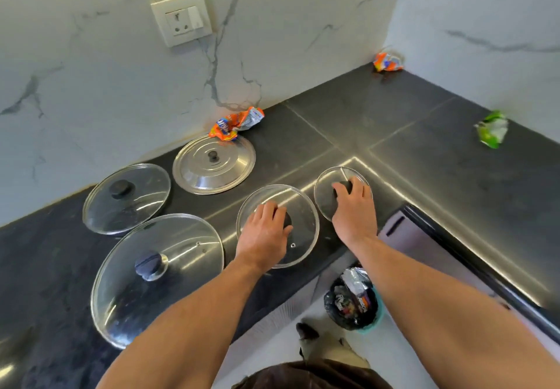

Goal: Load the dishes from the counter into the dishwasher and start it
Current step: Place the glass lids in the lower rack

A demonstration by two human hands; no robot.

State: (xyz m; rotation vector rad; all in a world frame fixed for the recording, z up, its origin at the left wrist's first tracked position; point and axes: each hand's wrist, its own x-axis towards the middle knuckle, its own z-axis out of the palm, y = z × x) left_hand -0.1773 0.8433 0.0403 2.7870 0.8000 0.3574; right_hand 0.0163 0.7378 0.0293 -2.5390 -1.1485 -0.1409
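Five lids lie flat on the dark table (394,121), knobs up, near its front edge and inner corner. The left hand (264,232) is curled over the dark centre knob of the medium glass lid (303,228). The right hand (354,211) grips the knob of the small glass lid (325,194) just beside it; both lids appear to rest on the surface, not yet lifted. Assessment: the glass lids are rigid, moderately light and breakable, with metal-banded rims that would likely slide on the smooth stone. The knob is the sound place to hold, as the dome offers little purchase (wetness cannot be judged here). Lids carried one per hand should be kept apart to avoid a glass-on-glass knock. Unhandled: the large glass lid (157,273), the black-knobbed glass lid (127,199) and the steel lid (213,167), the last the least fragile.
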